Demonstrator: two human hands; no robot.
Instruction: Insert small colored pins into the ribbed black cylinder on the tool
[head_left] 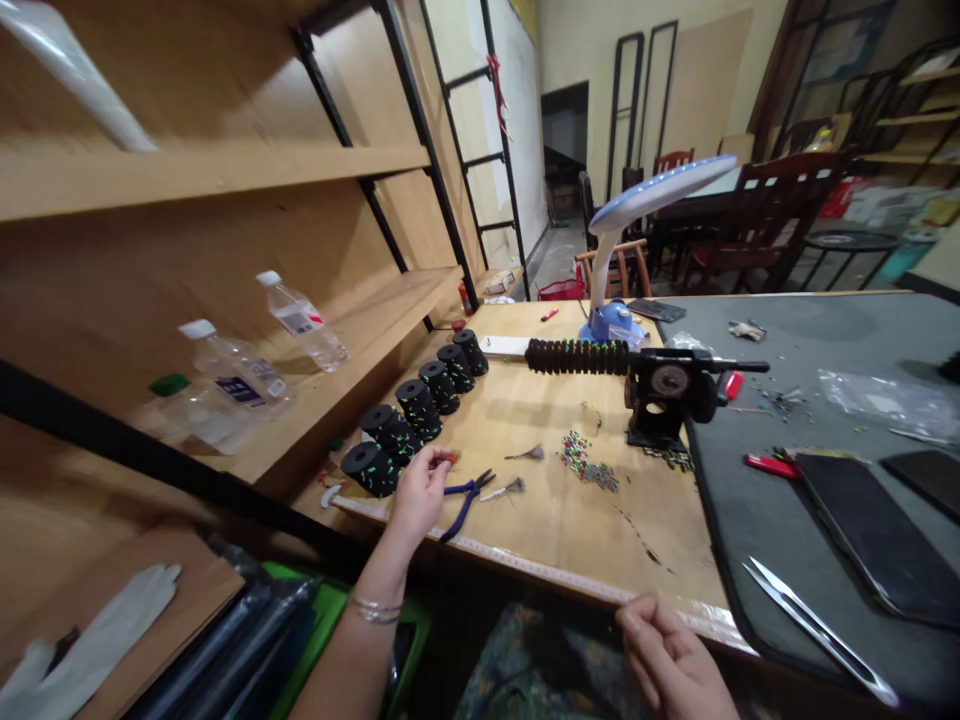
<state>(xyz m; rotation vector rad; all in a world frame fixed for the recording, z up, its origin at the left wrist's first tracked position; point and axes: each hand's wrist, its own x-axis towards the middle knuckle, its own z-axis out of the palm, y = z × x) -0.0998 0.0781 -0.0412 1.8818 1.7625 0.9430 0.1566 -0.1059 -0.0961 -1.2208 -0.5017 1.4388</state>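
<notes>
My left hand (420, 490) is closed in a pinch over the table's left part, with a small orange bit at its fingertips that I cannot make out. Beside it lie pliers (466, 498) with dark blue handles, jaws pointing away. A black foam spool (369, 470) with green flecks stands just left of that hand, first in a row of several. At the front edge my right hand (667, 650) has thumb and forefinger pressed together; anything between them is too small to name. Small coloured beads (576, 452) and a heap of grey metal pieces (602, 477) lie between the hands.
A black clamp device (664, 390) holds a row of wound foam discs (577, 355). Behind it stands a blue desk lamp (611, 320). Silver tweezers (817, 630) and a dark phone-like slab (877, 530) lie on the grey mat. Wooden shelves with bottles (240, 375) border the left.
</notes>
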